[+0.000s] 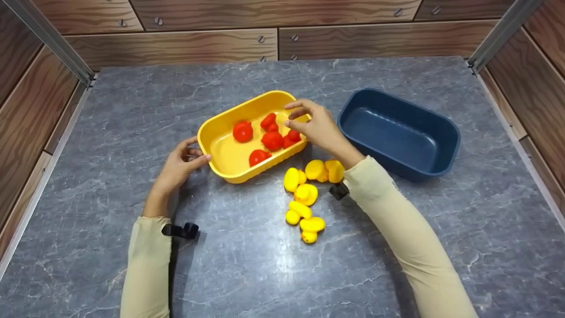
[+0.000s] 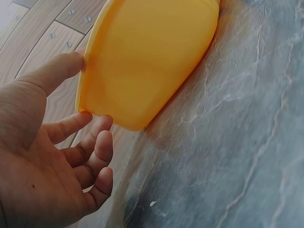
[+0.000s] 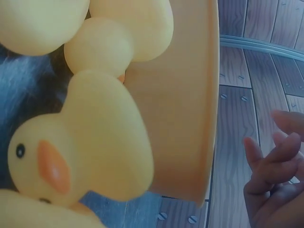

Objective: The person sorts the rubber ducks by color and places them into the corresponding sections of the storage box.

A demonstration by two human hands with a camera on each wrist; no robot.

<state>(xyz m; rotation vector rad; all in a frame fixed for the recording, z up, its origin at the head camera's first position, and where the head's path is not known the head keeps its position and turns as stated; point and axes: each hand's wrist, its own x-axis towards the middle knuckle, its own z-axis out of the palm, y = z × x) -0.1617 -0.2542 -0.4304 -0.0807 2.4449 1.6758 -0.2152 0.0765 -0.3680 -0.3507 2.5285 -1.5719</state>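
A yellow tub (image 1: 229, 165) sits near the middle of the grey marbled bench (image 1: 132, 110), holding five red toy ducks (image 1: 272, 141). The left hand (image 1: 178, 167) is at the tub's 9 o'clock end, thumb tip touching the rim and fingers loosely spread and relaxed beside the outer wall, not wrapped round it; the left wrist view shows the same tub (image 2: 147, 57) with the thumb on its edge. The right hand (image 1: 315, 126) hovers over the tub's 3 o'clock end, fingers loosely bent above the red ducks, and I cannot see anything held in them. At the tub's 5 o'clock, a cluster of yellow toy ducks (image 1: 304, 194) lies on the bench under the right forearm. An empty blue tub (image 1: 446, 145) stands at 3 o'clock of the right hand.
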